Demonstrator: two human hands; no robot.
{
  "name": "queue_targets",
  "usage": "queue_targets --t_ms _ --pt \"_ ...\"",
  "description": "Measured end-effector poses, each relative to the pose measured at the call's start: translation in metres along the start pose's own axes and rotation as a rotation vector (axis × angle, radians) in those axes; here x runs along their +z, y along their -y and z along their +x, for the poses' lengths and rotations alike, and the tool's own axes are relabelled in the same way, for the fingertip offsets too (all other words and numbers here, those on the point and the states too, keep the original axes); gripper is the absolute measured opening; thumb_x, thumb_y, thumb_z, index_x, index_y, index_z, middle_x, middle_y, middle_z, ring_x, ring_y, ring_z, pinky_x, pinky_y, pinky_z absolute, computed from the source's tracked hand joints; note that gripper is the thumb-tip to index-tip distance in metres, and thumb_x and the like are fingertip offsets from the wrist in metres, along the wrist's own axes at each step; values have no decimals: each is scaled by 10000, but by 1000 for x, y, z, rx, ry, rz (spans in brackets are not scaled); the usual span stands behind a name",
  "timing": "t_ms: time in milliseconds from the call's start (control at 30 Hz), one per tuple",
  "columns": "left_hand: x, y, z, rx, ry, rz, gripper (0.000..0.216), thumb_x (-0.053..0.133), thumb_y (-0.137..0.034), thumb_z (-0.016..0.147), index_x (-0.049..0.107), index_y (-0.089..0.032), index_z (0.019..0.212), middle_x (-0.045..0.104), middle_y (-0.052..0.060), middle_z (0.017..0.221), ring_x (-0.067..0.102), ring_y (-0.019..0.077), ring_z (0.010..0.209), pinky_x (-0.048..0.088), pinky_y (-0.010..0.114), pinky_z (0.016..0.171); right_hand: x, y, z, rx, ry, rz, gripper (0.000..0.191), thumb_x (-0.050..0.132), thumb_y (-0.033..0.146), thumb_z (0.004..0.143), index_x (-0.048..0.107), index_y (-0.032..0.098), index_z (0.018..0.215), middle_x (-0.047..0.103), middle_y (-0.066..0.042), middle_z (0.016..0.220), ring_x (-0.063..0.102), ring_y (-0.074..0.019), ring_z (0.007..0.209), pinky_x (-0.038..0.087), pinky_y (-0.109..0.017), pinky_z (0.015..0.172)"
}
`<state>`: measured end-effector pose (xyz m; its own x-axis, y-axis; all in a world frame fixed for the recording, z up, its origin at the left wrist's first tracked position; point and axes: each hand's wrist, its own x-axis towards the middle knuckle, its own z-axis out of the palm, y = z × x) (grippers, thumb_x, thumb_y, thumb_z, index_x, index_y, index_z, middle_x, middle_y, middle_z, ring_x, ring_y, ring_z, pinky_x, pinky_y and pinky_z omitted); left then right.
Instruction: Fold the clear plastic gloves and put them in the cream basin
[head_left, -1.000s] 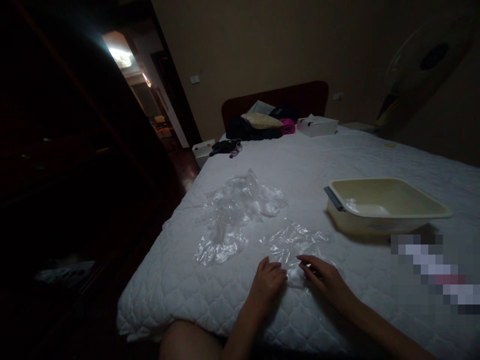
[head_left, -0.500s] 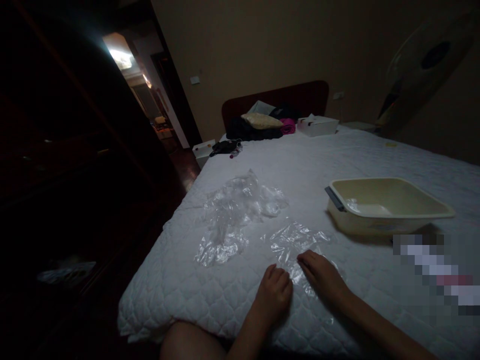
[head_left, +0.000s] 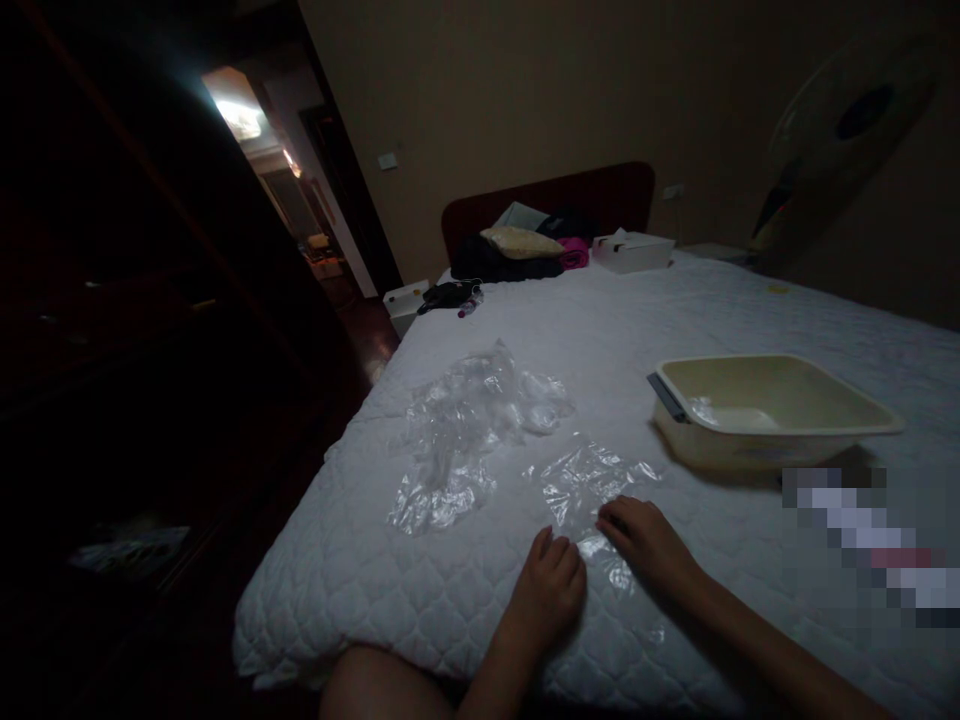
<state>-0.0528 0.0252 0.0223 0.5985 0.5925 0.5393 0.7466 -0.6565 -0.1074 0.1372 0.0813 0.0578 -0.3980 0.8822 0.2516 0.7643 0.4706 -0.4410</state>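
A flattened clear plastic bag lies on the white quilted bed right in front of me. My left hand rests at the bag's near left edge with its fingers curled in on the plastic. Palm down, my right hand lies on the bag's right side, its fingers stretched flat over the plastic. The part of the bag under and between my hands is partly hidden.
A bigger heap of crumpled clear plastic lies farther left. A cream plastic basin stands to the right. Clothes and a white box sit by the dark headboard. The bed's left edge drops to a dark floor; a fan stands at the right.
My hands have gone from pinching the bag's near end to resting on it. The left hand curled and drew slightly back; the right flattened onto the plastic.
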Motion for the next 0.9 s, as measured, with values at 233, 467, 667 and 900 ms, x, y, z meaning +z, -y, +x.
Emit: queue_targets --t_ms 233,467,667,900 --pt "3 0 -2 -16 -16 -24 167 420 -91 847 578 -143 863 618 59 873 557 180 926 365 430 972 -5 1 1 -101 30 -123 196 454 200 849 635 187 776 634 -49 779 561 -182 739 365 -305 707" --pt "-11 5 1 -110 -117 -202 247 403 -90 795 578 -152 959 630 102 976 549 212 1011 412 459 915 -8 0 4 -2 63 19 183 461 230 813 636 187 782 653 -38 769 583 -183 734 396 -304 698" --pt "-6 4 0 -95 -188 -170 199 434 -102 843 590 -156 954 653 70 975 563 199 1012 418 437 926 -17 -7 3 82 34 194 223 461 296 817 636 163 857 665 -53 767 605 -187 704 443 -300 664" --pt "-2 0 1 -54 -184 -71 187 426 -104 870 601 -157 906 655 67 945 576 183 992 433 430 918 -29 -11 -7 6 -16 75 229 456 277 831 641 161 904 676 -74 829 608 -212 777 444 -343 725"
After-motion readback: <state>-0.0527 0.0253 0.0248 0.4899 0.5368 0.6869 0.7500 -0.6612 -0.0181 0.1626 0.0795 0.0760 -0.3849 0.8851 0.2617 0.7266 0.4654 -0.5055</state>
